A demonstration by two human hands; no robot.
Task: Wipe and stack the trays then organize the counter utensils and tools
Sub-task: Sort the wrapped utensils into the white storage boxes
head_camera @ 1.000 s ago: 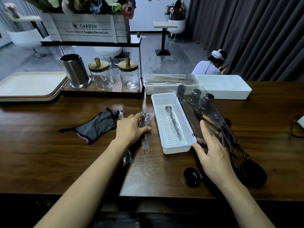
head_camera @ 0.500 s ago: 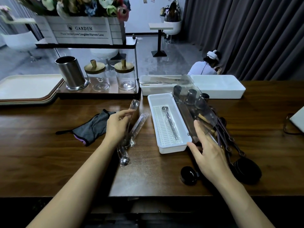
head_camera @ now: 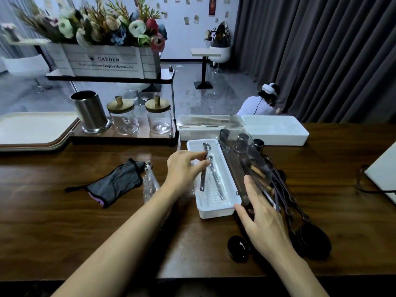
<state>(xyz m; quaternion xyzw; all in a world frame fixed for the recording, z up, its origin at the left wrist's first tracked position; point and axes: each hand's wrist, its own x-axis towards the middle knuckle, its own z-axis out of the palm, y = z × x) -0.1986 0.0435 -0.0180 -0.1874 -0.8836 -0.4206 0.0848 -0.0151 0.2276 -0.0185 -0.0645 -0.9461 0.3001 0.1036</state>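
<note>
Head view: a second ago the left hand was on the loose wrapped spoons left of the white box. Half a second ago it lifted one, and now it's over the box's left half. Fingertips and thumb pinch the wrapped spoon near its bowl end, handle angled down toward the slotted floor. It's beside the second spoon already lying there. Can't tell if the handle has touched down.

The right hand hasn't moved. Fingers are straight against the clear lid at the box's right edge, propping it open and gripping nothing.

My read: utensil sorting is underway and this spoon is nearly in. More wrapped ones wait left of the box. The stacked trays far left of the box look done.

Room:
- **Left and front of the box:** open counter for the return reach.
- **Left, past the loose spoons:** the grey cloth is easy to snag.
- **Right of the box:** crowded, with dark scoops under the lid and a black cap off the front-right corner.
- **Behind the box:** the lidded box sits close.

The lid will likely drop if I ease off the right hand.
</note>
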